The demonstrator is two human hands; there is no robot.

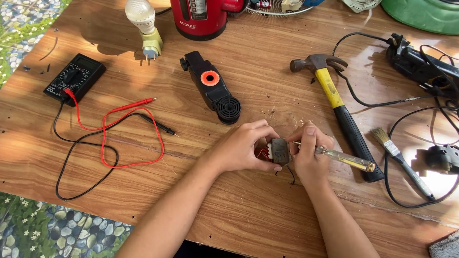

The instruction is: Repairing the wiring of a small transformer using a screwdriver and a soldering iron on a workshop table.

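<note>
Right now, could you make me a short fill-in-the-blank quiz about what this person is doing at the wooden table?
1. The right hand holds a ____ with a clear yellow handle against the small motor part.
2. The left hand grips the small motor part, which shows ____ wire windings.
3. The hammer on the table has a ____ shaft above its black grip.
4. The multimeter trails one black lead and one ____ lead.

Missing words: screwdriver; red; yellow; red

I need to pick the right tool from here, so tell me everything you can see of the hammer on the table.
The hammer lies flat on the wooden table, right of the hands. Dark metal claw head at the far end, yellow shaft, black ribbed grip pointing toward the person. A clear-handled screwdriver held in the right hand reaches its grip end. No hand holds it.
</note>
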